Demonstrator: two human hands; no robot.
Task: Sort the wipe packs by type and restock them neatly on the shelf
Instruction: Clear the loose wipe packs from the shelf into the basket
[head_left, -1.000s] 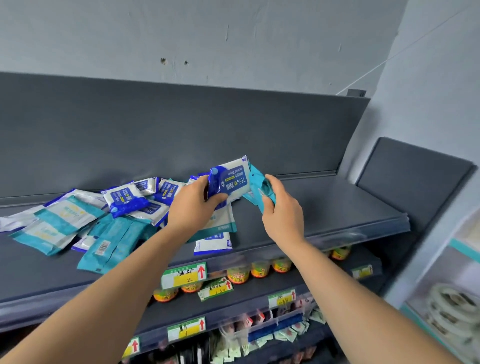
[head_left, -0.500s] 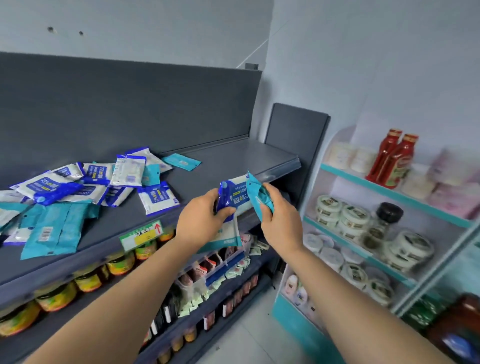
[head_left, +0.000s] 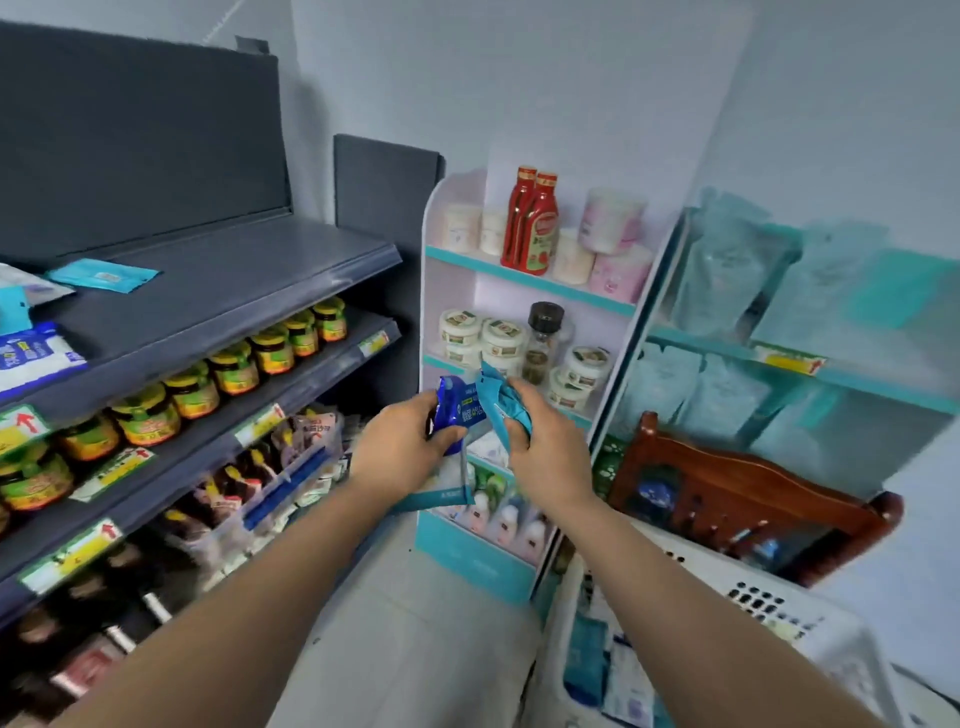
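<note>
My left hand (head_left: 402, 449) grips a blue-and-white wipe pack (head_left: 460, 410), with a teal-edged pack (head_left: 441, 496) hanging below it. My right hand (head_left: 545, 447) holds a crumpled teal wipe pack (head_left: 501, 402). Both hands are out in front of the white side rack, off the dark grey top shelf (head_left: 234, 291). On that shelf lies one flat teal pack (head_left: 104, 275), and a blue-and-white pack (head_left: 34, 353) sits at the far left edge. A white basket (head_left: 727, 623) at lower right contains more packs (head_left: 608, 670).
Jars (head_left: 234, 366) line the second shelf, with sachets and bottles on lower shelves. A white rack (head_left: 530, 332) holds ketchup bottles, tubs and jars. Teal pouches fill a rack at right. A brown wooden chair (head_left: 748, 499) stands behind the basket.
The view has swung right, away from the pile of packs toward the side rack and basket. Both hands kept their packs and came off the top shelf.
</note>
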